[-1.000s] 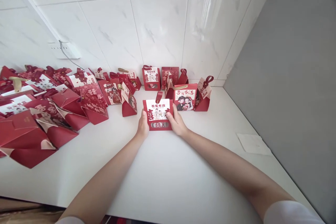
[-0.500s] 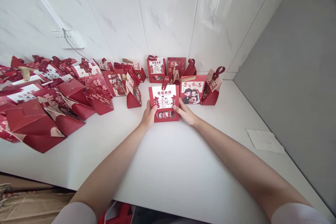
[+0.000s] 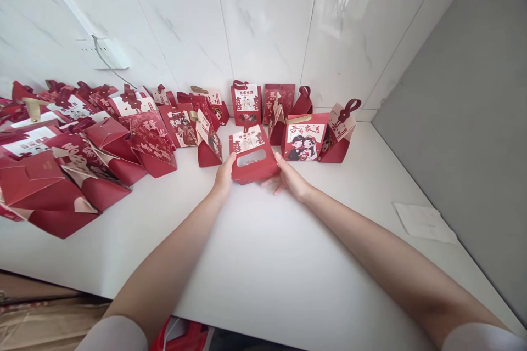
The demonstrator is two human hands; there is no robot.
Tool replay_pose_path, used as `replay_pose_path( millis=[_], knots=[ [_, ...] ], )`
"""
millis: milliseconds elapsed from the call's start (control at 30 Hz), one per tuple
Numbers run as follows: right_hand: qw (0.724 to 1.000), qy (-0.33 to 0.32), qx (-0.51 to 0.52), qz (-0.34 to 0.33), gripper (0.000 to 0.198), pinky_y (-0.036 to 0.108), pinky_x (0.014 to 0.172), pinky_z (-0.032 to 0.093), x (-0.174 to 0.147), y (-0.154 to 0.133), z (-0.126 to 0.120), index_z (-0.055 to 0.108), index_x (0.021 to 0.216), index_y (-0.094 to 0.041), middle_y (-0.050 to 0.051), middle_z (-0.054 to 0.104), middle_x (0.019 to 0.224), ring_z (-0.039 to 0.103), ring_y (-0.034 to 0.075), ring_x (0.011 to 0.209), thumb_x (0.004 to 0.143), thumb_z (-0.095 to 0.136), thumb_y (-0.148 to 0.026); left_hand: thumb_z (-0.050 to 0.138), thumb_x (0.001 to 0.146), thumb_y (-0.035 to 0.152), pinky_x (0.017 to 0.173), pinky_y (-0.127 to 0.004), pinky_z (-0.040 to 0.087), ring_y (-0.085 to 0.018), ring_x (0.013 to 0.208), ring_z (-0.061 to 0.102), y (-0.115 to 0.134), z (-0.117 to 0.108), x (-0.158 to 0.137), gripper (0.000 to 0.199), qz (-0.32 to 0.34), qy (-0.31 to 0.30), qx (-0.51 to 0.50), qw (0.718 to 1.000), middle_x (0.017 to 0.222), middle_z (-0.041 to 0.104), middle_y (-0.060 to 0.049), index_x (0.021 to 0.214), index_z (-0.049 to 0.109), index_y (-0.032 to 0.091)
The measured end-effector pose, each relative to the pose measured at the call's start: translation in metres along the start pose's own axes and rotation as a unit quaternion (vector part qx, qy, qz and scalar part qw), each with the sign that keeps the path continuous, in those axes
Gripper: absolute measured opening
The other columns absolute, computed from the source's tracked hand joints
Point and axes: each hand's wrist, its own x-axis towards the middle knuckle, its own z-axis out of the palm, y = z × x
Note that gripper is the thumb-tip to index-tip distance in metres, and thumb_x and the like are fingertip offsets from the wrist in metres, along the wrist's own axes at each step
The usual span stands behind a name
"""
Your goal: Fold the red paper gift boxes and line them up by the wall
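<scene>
A red gift box (image 3: 255,166) with a white printed panel and a clear window is held between my two hands, its top leaning away toward the wall. My left hand (image 3: 224,176) grips its left side with the thumb at the edge. On the other side my right hand (image 3: 291,178) has its thumb against the right edge, and some fingers spread out below the box. Just right of it stands a box with a cartoon couple (image 3: 304,140). A narrow-side-on box (image 3: 208,142) stands beyond my left hand.
Many red gift boxes (image 3: 49,186) crowd the left of the white table (image 3: 267,263). More stand along the tiled wall, including an upright box (image 3: 247,104) and a ribboned box (image 3: 340,134) at right. A white paper (image 3: 424,223) lies near the grey panel (image 3: 465,98).
The gift box has tipped back from upright, turning its window and lower face upward. Some fingers of my right hand have come away beneath it. The view has shifted slightly.
</scene>
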Motion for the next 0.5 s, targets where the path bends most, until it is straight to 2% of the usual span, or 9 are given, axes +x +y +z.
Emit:
replay_pose_path(
  millis=[33,100,167,233,300,367,500],
  knots=[
    [0.999,-0.027,0.012,0.012,0.068,0.027,0.046,0.055,-0.001,-0.001,-0.002,0.044,0.137,-0.027,0.01,0.063,0.128,0.07,0.024,0.092,0.086,0.045,-0.071,0.058,0.082,0.06,0.091,-0.035,0.051,-0.027,0.105,0.066,0.0,0.0,-0.002,0.052,0.048,0.015,0.018,0.999,0.111,0.072,-0.008,0.109,0.069,0.018],
    [0.997,-0.068,0.035,0.007,0.061,0.023,0.042,0.053,-0.002,-0.002,-0.008,0.048,0.132,-0.027,0.009,0.065,0.124,0.07,0.022,0.088,0.084,0.054,-0.063,0.054,0.086,0.059,0.094,-0.033,0.049,-0.027,0.111,0.063,0.0,0.0,-0.008,0.051,0.155,0.015,0.088,0.984,0.118,0.069,-0.007,0.115,0.066,0.019],
    [0.995,-0.086,0.05,-0.016,0.053,0.022,0.046,0.054,-0.002,-0.004,-0.016,0.054,0.125,-0.027,0.007,0.067,0.12,0.07,0.02,0.088,0.08,0.065,-0.052,0.053,0.088,0.058,0.095,-0.032,0.047,-0.027,0.114,0.06,0.001,0.001,-0.015,0.052,0.238,-0.01,0.163,0.957,0.123,0.066,-0.007,0.122,0.062,0.02],
    [0.993,-0.093,0.058,-0.037,0.051,0.025,0.058,0.059,-0.002,-0.004,-0.021,0.056,0.121,-0.026,0.005,0.068,0.119,0.069,0.02,0.092,0.075,0.073,-0.041,0.051,0.089,0.057,0.095,-0.033,0.047,-0.027,0.114,0.059,0.003,0.002,-0.019,0.055,0.281,-0.039,0.205,0.937,0.125,0.065,-0.007,0.13,0.056,0.021],
    [0.992,-0.097,0.064,-0.05,0.054,0.032,0.078,0.06,-0.001,-0.002,-0.022,0.057,0.12,-0.025,0.004,0.068,0.121,0.068,0.021,0.099,0.071,0.077,-0.032,0.051,0.089,0.058,0.095,-0.033,0.047,-0.027,0.115,0.058,0.002,0.003,-0.018,0.058,0.292,-0.058,0.212,0.931,0.127,0.063,-0.008,0.135,0.052,0.022],
    [0.993,-0.069,0.083,-0.055,0.054,0.038,0.094,0.056,0.002,0.0,-0.019,0.057,0.119,-0.025,0.004,0.068,0.123,0.066,0.023,0.107,0.069,0.079,-0.03,0.049,0.089,0.061,0.097,-0.034,0.047,-0.027,0.119,0.057,-0.001,0.005,-0.014,0.062,0.272,-0.069,0.178,0.943,0.131,0.061,-0.008,0.138,0.05,0.023],
    [0.989,0.03,0.133,-0.053,0.043,0.042,0.093,0.056,0.007,0.005,-0.007,0.058,0.111,-0.025,0.005,0.068,0.119,0.066,0.024,0.108,0.078,0.068,-0.051,0.033,0.086,0.074,0.091,-0.038,0.051,-0.027,0.118,0.059,-0.007,0.008,-0.003,0.071,0.143,-0.083,0.034,0.986,0.128,0.063,-0.009,0.134,0.052,0.026]
  ],
)
